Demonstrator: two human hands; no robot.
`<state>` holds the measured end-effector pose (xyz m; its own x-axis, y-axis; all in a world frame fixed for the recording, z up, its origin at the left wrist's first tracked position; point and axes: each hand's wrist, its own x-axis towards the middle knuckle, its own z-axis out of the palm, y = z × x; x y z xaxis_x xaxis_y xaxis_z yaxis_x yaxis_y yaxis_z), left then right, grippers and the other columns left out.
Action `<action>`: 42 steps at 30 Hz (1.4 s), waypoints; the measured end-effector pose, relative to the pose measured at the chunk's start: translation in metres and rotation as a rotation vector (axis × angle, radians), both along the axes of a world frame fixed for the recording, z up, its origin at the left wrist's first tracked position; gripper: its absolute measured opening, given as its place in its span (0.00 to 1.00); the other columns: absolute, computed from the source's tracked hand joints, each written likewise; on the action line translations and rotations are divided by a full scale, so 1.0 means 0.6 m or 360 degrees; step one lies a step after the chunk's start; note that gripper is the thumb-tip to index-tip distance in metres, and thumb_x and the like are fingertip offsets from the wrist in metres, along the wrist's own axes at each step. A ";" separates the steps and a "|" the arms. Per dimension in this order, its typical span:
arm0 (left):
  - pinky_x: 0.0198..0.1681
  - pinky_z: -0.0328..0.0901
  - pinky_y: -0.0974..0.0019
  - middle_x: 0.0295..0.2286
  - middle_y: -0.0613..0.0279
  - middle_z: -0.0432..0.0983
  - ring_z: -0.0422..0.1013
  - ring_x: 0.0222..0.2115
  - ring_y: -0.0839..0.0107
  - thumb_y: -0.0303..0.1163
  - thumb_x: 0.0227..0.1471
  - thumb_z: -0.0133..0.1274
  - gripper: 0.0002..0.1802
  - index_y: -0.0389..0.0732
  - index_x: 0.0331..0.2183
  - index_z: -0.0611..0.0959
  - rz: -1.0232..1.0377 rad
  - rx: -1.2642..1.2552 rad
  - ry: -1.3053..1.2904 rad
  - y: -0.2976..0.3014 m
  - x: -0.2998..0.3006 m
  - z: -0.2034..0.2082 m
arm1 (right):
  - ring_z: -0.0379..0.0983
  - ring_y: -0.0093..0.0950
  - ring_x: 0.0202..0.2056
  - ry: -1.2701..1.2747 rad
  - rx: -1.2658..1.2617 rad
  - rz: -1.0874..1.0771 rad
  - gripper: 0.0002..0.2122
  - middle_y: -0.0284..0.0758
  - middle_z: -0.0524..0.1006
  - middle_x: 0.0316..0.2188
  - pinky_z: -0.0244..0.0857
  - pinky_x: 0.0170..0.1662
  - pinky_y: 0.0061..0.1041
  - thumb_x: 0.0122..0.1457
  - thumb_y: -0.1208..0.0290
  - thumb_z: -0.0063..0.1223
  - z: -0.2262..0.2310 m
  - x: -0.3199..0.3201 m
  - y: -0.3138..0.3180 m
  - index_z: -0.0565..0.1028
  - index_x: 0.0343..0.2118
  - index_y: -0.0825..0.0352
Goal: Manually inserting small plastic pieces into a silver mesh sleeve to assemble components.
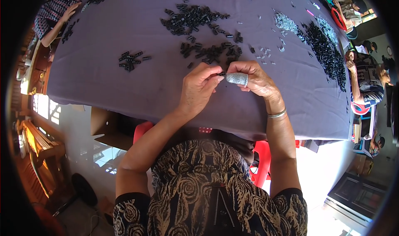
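Observation:
My left hand (pixel 198 86) pinches a small black part (pixel 221 74) between thumb and fingertips, just above the near part of the table. Close against it, my right hand (pixel 254 79) has its fingers curled at the same part. A grey cover (pixel 237 78) wraps my right thumb, and a bracelet circles that wrist. Whether my right fingers hold a second piece is hidden. Just beyond my hands lies a loose cluster of small black parts (pixel 210 52), with a larger pile of black parts (pixel 191 19) behind it. A smaller group of black parts (pixel 131 61) rests to the left.
A purple-grey cloth (pixel 158 92) covers the table. Clear small pieces (pixel 286 22) and a long black pile (pixel 326 53) lie at the right. Other people sit along the left and right edges. An open cardboard box (pixel 104 124) stands below the table's near left edge.

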<state>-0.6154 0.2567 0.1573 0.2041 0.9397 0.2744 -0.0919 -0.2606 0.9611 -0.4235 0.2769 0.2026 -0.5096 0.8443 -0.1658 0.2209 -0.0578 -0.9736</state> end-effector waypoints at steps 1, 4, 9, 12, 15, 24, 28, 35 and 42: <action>0.23 0.66 0.77 0.28 0.64 0.70 0.68 0.23 0.80 0.20 0.48 0.54 0.10 0.35 0.37 0.79 0.0000 -0.0001 0.0002 0.000 0.000 0.000 | 0.56 0.10 0.18 0.0075 -0.0155 -0.0039 0.05 0.23 0.68 0.19 0.48 0.18 0.12 0.55 0.73 0.50 0.000 0.000 0.000 0.74 0.27 0.68; 0.23 0.66 0.77 0.29 0.63 0.70 0.68 0.23 0.80 0.20 0.48 0.54 0.11 0.35 0.37 0.79 -0.0012 0.0001 0.0026 -0.001 0.000 0.000 | 0.56 0.10 0.18 0.0155 -0.0334 -0.0072 0.05 0.24 0.67 0.19 0.48 0.17 0.11 0.56 0.74 0.47 0.000 0.000 0.002 0.74 0.27 0.68; 0.23 0.65 0.77 0.28 0.64 0.70 0.68 0.23 0.80 0.19 0.48 0.55 0.11 0.35 0.37 0.79 -0.0044 0.0009 0.0009 -0.001 -0.001 0.000 | 0.56 0.09 0.18 0.0190 -0.0428 -0.0152 0.06 0.24 0.67 0.19 0.48 0.17 0.10 0.56 0.76 0.45 0.008 -0.008 -0.001 0.74 0.27 0.67; 0.23 0.65 0.78 0.28 0.64 0.70 0.67 0.23 0.81 0.19 0.48 0.54 0.11 0.34 0.37 0.78 -0.0055 0.0005 0.0010 -0.002 0.000 -0.003 | 0.56 0.09 0.17 -0.0021 -0.0197 -0.0084 0.05 0.23 0.68 0.18 0.48 0.17 0.09 0.56 0.76 0.46 0.000 -0.007 0.003 0.74 0.27 0.67; 0.24 0.65 0.78 0.28 0.64 0.70 0.68 0.24 0.81 0.19 0.48 0.54 0.10 0.35 0.36 0.79 -0.0106 -0.0029 -0.0005 -0.001 -0.002 0.002 | 0.57 0.09 0.17 0.0059 -0.0289 -0.0132 0.05 0.25 0.69 0.20 0.46 0.16 0.10 0.56 0.73 0.49 -0.010 -0.008 0.006 0.74 0.30 0.69; 0.25 0.66 0.77 0.30 0.64 0.70 0.69 0.28 0.80 0.20 0.51 0.52 0.08 0.33 0.37 0.78 0.0415 0.0000 -0.0509 0.021 -0.024 0.004 | 0.52 0.09 0.15 0.0706 -0.0085 -0.0580 0.05 0.25 0.70 0.20 0.43 0.15 0.11 0.58 0.71 0.52 -0.011 -0.004 0.002 0.74 0.30 0.68; 0.24 0.64 0.77 0.30 0.63 0.71 0.69 0.28 0.79 0.20 0.51 0.52 0.08 0.33 0.37 0.78 0.0416 0.0039 -0.0559 0.035 -0.039 0.015 | 0.64 0.13 0.23 0.0141 0.0538 -0.0574 0.03 0.23 0.71 0.23 0.60 0.26 0.15 0.54 0.77 0.56 -0.021 -0.014 0.008 0.75 0.30 0.69; 0.24 0.64 0.75 0.30 0.65 0.74 0.69 0.27 0.79 0.22 0.51 0.54 0.10 0.36 0.38 0.79 0.0472 -0.0136 -0.0521 0.049 -0.055 -0.003 | 0.69 0.35 0.30 -0.0628 0.1331 -0.0331 0.08 0.33 0.73 0.25 0.65 0.34 0.31 0.42 0.81 0.59 -0.018 -0.062 0.000 0.74 0.28 0.66; 0.24 0.64 0.78 0.28 0.66 0.73 0.69 0.25 0.82 0.22 0.50 0.54 0.09 0.35 0.37 0.79 0.0325 -0.0160 -0.0432 0.041 -0.043 0.002 | 0.69 0.34 0.31 -0.0921 0.1546 -0.0236 0.08 0.33 0.71 0.26 0.64 0.37 0.33 0.40 0.82 0.55 -0.022 -0.063 0.001 0.74 0.27 0.66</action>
